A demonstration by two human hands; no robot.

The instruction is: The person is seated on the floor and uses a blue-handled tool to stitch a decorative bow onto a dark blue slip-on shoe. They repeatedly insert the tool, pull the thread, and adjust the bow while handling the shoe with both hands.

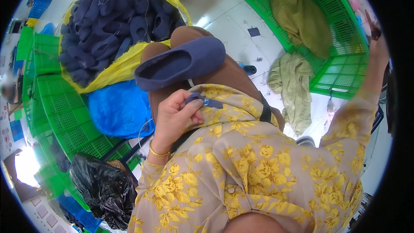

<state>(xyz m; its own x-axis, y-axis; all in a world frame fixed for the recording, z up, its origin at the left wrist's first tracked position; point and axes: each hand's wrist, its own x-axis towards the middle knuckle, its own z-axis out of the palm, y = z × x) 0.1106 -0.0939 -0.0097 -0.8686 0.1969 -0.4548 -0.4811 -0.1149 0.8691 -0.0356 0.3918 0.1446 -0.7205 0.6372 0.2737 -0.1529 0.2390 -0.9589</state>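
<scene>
My left hand (176, 114), a gold bracelet on its wrist, pinches a short navy fabric strap (215, 104) with a small shiny piece on it. The strap is held over the yellow-flowered cloth at my lap. Just beyond, a navy slip-on shoe (202, 58) rests across my brown-clad knees, its opening facing up and its toe pointing right. My right arm reaches far out to the right. At its end my right hand (376, 36) is small and dark at the rim of the picture, beside a green basket, and its fingers are too unclear to read.
A yellow sack (125, 56) full of navy shoes stands front left, by a blue plastic bag (116, 110). Green crates (64, 116) line the left, near a black plastic bag (101, 190). At right, a green basket (345, 67) holds olive cloth (302, 21); a thread spool (249, 70) lies on the floor.
</scene>
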